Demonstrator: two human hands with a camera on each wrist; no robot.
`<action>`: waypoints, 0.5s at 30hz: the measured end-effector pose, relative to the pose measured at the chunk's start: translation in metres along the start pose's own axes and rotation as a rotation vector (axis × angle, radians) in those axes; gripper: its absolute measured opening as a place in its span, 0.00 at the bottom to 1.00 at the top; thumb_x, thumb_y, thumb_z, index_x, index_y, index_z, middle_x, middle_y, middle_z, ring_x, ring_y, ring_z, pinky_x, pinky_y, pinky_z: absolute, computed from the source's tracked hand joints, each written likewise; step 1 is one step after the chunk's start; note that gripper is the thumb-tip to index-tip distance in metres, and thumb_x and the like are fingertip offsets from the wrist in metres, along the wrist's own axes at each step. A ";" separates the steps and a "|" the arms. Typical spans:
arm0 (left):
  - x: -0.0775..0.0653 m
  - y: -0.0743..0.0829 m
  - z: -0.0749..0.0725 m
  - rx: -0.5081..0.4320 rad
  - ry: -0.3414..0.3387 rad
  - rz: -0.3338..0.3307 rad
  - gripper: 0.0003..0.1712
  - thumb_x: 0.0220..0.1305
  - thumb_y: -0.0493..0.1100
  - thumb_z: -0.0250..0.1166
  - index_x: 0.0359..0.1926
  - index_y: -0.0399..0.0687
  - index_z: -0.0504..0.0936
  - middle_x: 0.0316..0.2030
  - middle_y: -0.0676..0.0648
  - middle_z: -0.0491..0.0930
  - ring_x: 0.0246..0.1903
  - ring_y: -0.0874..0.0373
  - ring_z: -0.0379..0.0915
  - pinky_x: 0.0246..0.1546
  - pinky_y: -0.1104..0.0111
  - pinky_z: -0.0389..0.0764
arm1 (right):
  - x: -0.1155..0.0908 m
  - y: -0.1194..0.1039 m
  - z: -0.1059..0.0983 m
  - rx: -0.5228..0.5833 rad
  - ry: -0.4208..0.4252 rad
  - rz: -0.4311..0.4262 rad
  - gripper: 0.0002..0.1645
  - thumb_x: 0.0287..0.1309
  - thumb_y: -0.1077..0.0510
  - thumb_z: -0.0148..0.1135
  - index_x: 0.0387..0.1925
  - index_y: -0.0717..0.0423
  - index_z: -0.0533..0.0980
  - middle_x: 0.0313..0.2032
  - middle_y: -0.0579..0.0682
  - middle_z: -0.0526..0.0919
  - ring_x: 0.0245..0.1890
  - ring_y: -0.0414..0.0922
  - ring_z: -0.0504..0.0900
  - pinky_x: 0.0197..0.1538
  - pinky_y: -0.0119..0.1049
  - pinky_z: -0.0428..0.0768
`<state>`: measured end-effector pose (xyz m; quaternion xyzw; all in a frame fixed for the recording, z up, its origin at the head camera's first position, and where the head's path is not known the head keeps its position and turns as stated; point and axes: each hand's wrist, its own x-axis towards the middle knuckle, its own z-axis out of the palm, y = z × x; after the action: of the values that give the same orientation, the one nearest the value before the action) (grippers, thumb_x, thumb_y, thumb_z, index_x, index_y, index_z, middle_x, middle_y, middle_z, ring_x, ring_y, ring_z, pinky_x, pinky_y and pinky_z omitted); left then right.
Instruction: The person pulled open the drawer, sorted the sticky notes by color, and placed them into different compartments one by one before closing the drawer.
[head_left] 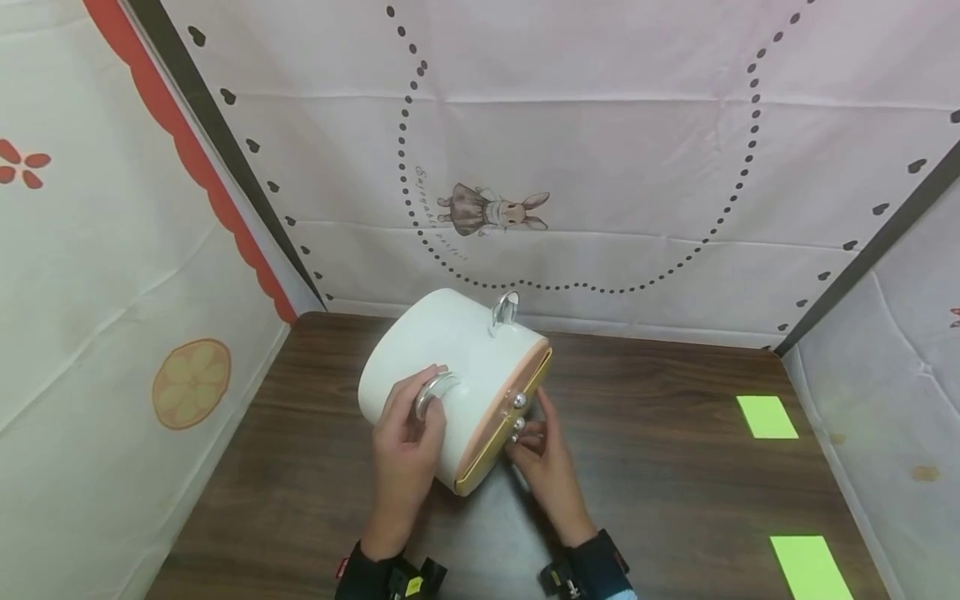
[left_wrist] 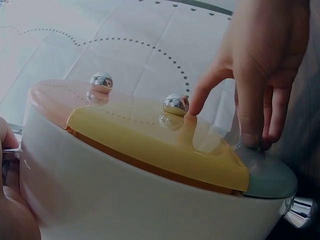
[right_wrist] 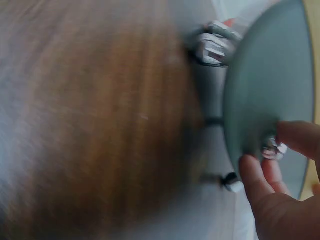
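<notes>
A round white container [head_left: 427, 333] is tipped on its side above the table, its lid side facing right. Its lid has a pink section [left_wrist: 55, 97], a yellow section [left_wrist: 150, 145] and a green section [left_wrist: 272, 177], with shiny silver knobs. My left hand [head_left: 405, 454] grips a silver loop handle [head_left: 437, 388] on the container's side. From the right, my right hand [head_left: 551, 467] pinches the small knob [right_wrist: 274, 149] of the green section between thumb and fingers. Another silver handle [head_left: 506, 308] stands out on the far side.
The container is over a dark wooden table [head_left: 660, 467]. Two green paper squares, a far one [head_left: 767, 417] and a near one [head_left: 812, 567], lie at the table's right. White printed cloth [head_left: 600, 167] walls the back and both sides.
</notes>
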<state>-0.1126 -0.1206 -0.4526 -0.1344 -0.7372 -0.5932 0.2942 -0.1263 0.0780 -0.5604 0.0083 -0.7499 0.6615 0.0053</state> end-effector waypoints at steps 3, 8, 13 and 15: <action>-0.001 -0.001 0.000 -0.003 0.000 0.002 0.27 0.71 0.26 0.61 0.66 0.50 0.82 0.61 0.50 0.81 0.61 0.47 0.78 0.65 0.62 0.77 | 0.000 0.004 0.002 -0.014 0.017 0.008 0.61 0.63 0.63 0.75 0.86 0.34 0.49 0.49 0.56 0.83 0.49 0.50 0.87 0.51 0.37 0.87; -0.001 -0.001 0.001 -0.001 -0.005 -0.004 0.27 0.71 0.26 0.61 0.67 0.51 0.82 0.61 0.50 0.81 0.62 0.48 0.77 0.66 0.62 0.77 | 0.001 0.007 0.000 -0.023 0.007 0.043 0.62 0.61 0.66 0.71 0.85 0.27 0.49 0.49 0.55 0.81 0.48 0.49 0.86 0.48 0.38 0.88; -0.001 0.000 0.002 0.006 0.005 0.009 0.28 0.70 0.25 0.62 0.66 0.49 0.82 0.61 0.49 0.81 0.61 0.49 0.78 0.65 0.64 0.78 | 0.001 0.007 -0.005 -0.094 -0.012 0.046 0.62 0.59 0.67 0.66 0.85 0.24 0.50 0.49 0.55 0.80 0.47 0.49 0.84 0.42 0.37 0.87; 0.000 0.000 0.002 0.007 0.012 0.015 0.28 0.70 0.25 0.63 0.66 0.49 0.82 0.60 0.49 0.81 0.61 0.49 0.78 0.64 0.64 0.78 | 0.001 0.006 -0.007 -0.107 -0.017 0.049 0.61 0.59 0.66 0.66 0.85 0.25 0.50 0.49 0.54 0.79 0.47 0.49 0.84 0.42 0.37 0.86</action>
<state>-0.1131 -0.1186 -0.4529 -0.1352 -0.7366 -0.5891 0.3035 -0.1270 0.0854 -0.5653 -0.0045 -0.7841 0.6205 -0.0169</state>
